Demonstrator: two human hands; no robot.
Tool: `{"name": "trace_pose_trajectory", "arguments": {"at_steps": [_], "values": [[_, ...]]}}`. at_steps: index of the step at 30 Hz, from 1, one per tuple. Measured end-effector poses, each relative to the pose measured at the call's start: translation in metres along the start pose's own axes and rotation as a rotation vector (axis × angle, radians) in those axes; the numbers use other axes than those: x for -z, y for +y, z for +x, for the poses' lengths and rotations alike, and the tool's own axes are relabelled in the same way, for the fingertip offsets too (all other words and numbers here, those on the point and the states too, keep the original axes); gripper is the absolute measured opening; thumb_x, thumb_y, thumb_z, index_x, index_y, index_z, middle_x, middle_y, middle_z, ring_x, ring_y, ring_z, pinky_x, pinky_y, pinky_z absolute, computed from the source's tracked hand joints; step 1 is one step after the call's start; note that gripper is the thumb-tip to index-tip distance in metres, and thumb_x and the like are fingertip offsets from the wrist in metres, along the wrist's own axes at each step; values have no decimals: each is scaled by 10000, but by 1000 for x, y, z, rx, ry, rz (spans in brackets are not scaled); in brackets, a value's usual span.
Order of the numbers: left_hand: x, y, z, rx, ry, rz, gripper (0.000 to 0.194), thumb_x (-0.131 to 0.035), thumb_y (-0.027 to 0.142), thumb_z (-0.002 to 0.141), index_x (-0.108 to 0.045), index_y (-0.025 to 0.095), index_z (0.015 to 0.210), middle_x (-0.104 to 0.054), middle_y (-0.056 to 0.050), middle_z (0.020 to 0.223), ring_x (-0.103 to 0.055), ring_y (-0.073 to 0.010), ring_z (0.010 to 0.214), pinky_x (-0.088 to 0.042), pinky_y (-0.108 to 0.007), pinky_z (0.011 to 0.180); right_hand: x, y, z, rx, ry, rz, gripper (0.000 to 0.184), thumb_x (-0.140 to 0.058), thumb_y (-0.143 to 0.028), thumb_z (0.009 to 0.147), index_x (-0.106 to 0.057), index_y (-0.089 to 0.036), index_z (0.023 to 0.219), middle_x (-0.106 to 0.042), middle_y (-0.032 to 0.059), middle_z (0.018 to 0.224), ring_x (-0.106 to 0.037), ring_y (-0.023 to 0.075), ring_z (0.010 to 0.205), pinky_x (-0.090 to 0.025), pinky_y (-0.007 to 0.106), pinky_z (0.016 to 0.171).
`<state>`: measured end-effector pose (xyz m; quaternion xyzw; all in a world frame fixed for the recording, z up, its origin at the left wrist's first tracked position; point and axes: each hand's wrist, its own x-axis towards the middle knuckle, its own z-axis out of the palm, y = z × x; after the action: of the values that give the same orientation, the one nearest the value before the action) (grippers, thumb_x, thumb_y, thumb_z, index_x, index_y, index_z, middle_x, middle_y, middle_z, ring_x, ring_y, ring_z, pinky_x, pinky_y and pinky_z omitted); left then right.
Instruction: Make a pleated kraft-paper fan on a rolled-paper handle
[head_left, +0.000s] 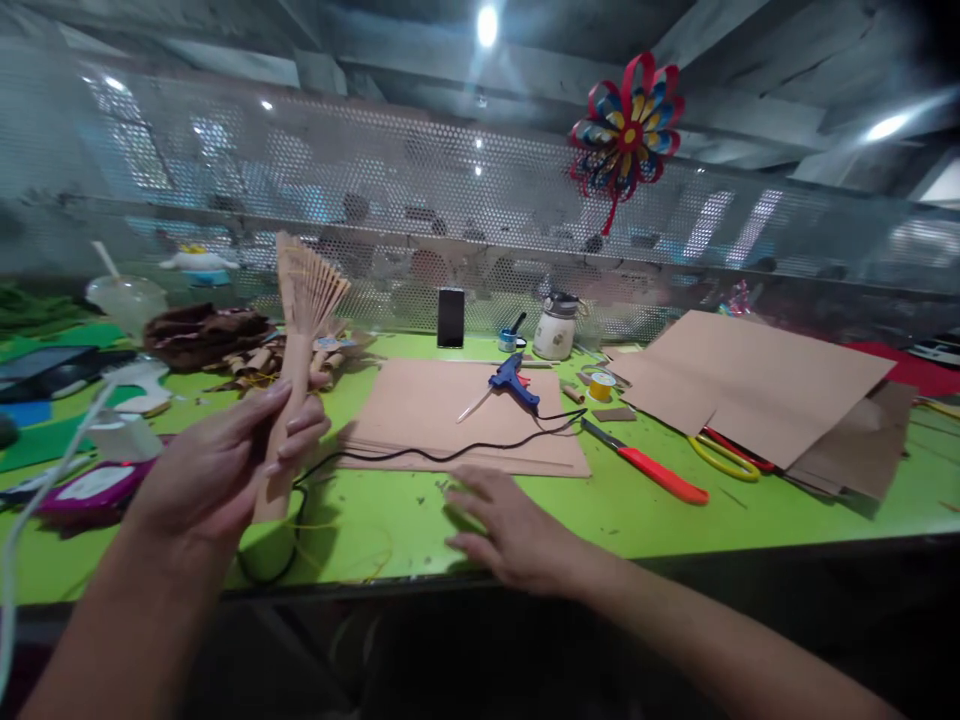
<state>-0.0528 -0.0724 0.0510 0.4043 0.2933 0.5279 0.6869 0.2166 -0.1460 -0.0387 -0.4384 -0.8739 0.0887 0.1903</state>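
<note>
A green bench [405, 510] spans the view. At right lie large brown sheets [757, 380], partly folded; at centre, a flat stack of similar sheets [416, 400]. Left of the stack, a slatted brown piece [298, 350] is held fanned end up, its stem grasped in the curled fingers of the left hand [202, 460]. The right hand [517, 530], fingers spread, carries nothing visible near the stack's front edge; contact with the bench cannot be told. An orange-handled tool [645, 470] lies right of the stack; a blue glue gun [512, 383] rests on the stack. The step appears to be handling the slatted piece; the next move seemingly calls for a steady stem grip, sparing the thin slats.
</note>
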Motion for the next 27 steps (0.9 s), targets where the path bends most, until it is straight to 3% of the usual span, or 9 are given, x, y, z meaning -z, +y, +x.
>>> {"name": "trace_pose_trajectory", "arguments": {"at_steps": [3, 8, 10, 14, 16, 19, 21, 25, 27], "values": [[0, 4, 1, -26, 0, 24, 295, -333, 128, 931, -624, 149, 891, -451, -4, 588, -437, -77, 394, -424, -123, 310, -8, -4, 6, -59, 28, -56, 523, -447, -474, 952, -521, -96, 1306, -428, 213, 1431, -337, 300, 1350, -289, 507, 1100], [-11, 0, 8, -1, 6, 35, 313, -303, 105, 934, -609, 132, 876, -433, 8, 564, -428, -66, 389, -396, -104, 303, -7, -35, 7, 327, -54, 126, 443, -422, -456, 972, -563, -158, 1267, -524, 102, 1366, -415, 165, 1304, -309, 296, 1111], [-11, -2, 11, -10, -22, 57, 300, -308, 115, 938, -606, 132, 902, -445, 7, 564, -428, -66, 391, -395, -107, 304, -3, -34, 3, 210, 29, 143, 420, -410, -408, 983, -564, -138, 1266, -505, 114, 1382, -409, 166, 1308, -327, 281, 1102], [-9, -6, 24, 26, -16, 41, 282, -309, 151, 950, -589, 125, 945, -433, 16, 546, -410, -74, 376, -350, -118, 272, -15, -34, 0, -145, 78, -54, 488, -447, -427, 957, -530, -81, 1290, -466, 211, 1397, -402, 313, 1305, -337, 459, 1091], [-8, -10, 33, 84, 26, -1, 267, -310, 141, 949, -576, 126, 944, -435, 18, 555, -418, -75, 383, -327, -111, 266, -29, -47, 1, 69, 9, -81, 503, -526, -509, 897, -576, -119, 1213, -504, 187, 1361, -424, 315, 1278, -357, 452, 1070], [-8, -15, 40, 126, 53, -17, 232, -328, 116, 939, -559, 135, 955, -434, 23, 575, -425, -73, 395, -313, -103, 271, -39, -66, -1, 476, -24, -6, 349, -442, -465, 954, -597, -214, 1139, -558, 56, 1325, -407, 184, 1292, -276, 381, 1128], [-8, -15, 39, 129, 52, -18, 221, -333, 122, 939, -553, 138, 951, -428, 26, 580, -419, -70, 397, -310, -102, 276, -34, -66, -6, 336, 64, 36, 336, -432, -436, 962, -598, -202, 1138, -555, 68, 1324, -441, 169, 1254, -295, 360, 1118], [-9, -14, 30, 130, 50, -21, 221, -329, 133, 943, -550, 136, 948, -430, 25, 568, -415, -73, 392, -314, -108, 283, -30, -61, -17, -193, 160, -67, 387, -482, -323, 931, -559, -105, 1242, -495, 213, 1368, -417, 309, 1286, -337, 485, 1081], [-12, -16, 25, 131, 41, -17, 222, -328, 117, 938, -548, 135, 958, -451, 16, 573, -428, -75, 399, -318, -107, 290, -47, -72, -21, -41, 76, -67, 460, -512, -397, 900, -550, -126, 1270, -490, 216, 1386, -403, 348, 1297, -352, 547, 1043]]}}
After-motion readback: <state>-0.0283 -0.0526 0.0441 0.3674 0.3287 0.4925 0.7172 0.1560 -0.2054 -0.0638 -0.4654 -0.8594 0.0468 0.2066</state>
